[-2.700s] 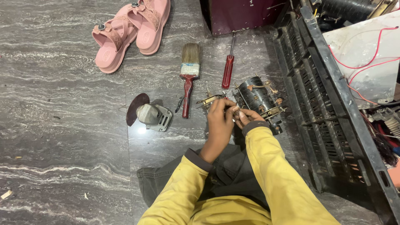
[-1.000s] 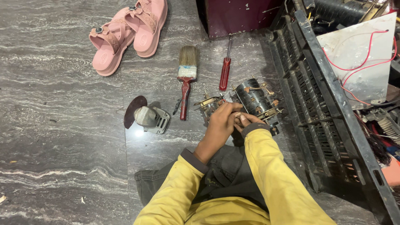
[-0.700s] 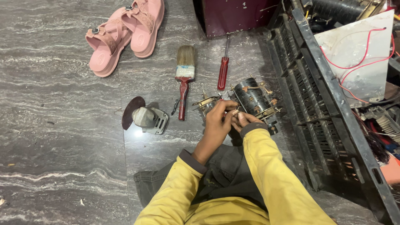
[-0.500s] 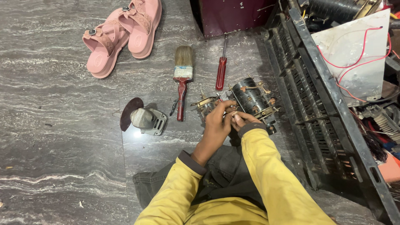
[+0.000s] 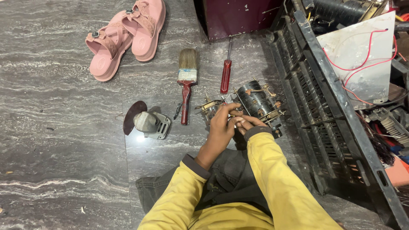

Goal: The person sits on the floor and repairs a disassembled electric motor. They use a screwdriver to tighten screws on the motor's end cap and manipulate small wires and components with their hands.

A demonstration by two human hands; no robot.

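Two hands meet over a dark cylindrical switch assembly (image 5: 257, 102) with copper contacts, lying on the grey marble floor (image 5: 55, 140) just ahead of the seated person's knees. Left hand (image 5: 221, 127) is curled, fingertips pinching at a small metal bracket part (image 5: 211, 106) touching the assembly's left end; right hand (image 5: 247, 123) is closed in a pinch right beside it, but what it pinches is hidden by the left fingers, cannot tell. Judgement: the step is fine fingertip work on the end contacts, so steady the body against the floor, keep the pinch light, and avoid bending the thin copper tabs or letting small pieces roll off on the slick stone. Red-handled screwdriver (image 5: 226, 74) lies just beyond, near enough to grab. Red-handled paintbrush (image 5: 186, 83) is left of it, a small screw-like bit beside its handle. Grey moulded cover (image 5: 149, 123) with a dark disc sits further left, well apart. Pink sandals (image 5: 123, 36) at far left top. Black slotted crate (image 5: 324, 106) with red wires and a metal sheet stands to the right, near the assembly.
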